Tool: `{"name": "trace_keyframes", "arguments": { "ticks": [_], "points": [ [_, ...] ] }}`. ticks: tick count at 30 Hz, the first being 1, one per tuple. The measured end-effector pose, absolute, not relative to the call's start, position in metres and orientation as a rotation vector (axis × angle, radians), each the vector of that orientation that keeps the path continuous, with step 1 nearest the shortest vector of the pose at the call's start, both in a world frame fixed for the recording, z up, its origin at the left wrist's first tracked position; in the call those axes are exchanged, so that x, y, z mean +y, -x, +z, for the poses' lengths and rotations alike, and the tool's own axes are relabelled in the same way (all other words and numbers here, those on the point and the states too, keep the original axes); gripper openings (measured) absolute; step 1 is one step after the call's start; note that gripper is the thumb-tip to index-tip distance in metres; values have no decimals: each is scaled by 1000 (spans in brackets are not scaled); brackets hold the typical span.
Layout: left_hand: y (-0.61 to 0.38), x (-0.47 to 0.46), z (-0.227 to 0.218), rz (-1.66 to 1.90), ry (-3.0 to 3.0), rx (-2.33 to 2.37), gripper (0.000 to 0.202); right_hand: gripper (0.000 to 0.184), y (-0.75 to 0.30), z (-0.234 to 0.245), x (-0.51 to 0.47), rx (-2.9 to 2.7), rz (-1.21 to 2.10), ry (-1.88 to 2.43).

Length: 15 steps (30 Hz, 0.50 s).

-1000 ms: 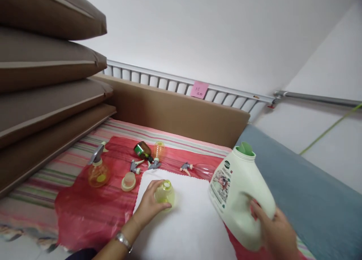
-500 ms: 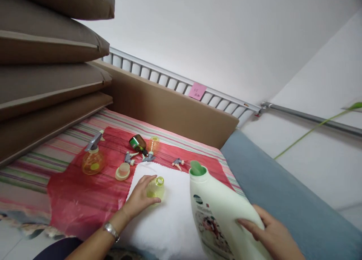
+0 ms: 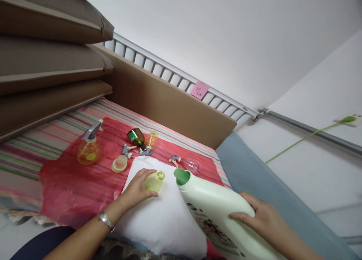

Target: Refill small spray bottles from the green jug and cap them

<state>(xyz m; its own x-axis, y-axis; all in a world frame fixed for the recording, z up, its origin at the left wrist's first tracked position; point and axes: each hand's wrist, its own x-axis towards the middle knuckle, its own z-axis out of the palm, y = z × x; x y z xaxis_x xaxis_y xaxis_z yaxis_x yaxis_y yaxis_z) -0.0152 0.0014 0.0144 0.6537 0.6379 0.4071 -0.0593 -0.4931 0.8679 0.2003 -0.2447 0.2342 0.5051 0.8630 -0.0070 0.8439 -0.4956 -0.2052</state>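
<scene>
Head view: left hand [image 3: 137,190] clasps the small yellow bottle [image 3: 152,183], tilted over white cloth [image 3: 164,222], contact unclear; right hand's [image 3: 263,216] fingers clamp the pale jug [image 3: 217,199], green spout [image 3: 182,176] near the bottle's mouth, apart. Best handling, I judge: bottle steady, jug tipped slowly, openings aligned.

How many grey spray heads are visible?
4: on the upright orange bottle, the lying orange bottle and the lying clear bottle; one loose near the cap. The jug may hide more.

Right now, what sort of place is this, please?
Probably a room at home: a radiator along the wall, stacked brown cushions, and a striped cloth under the red sheet.
</scene>
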Motion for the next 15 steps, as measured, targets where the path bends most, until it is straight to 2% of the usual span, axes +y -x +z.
{"name": "trace_keyframes", "arguments": {
  "ticks": [15],
  "points": [
    [15,4,13,876,-1896,439,69,27,-205,252,-210,-1685,182,2640]
  ]
}}
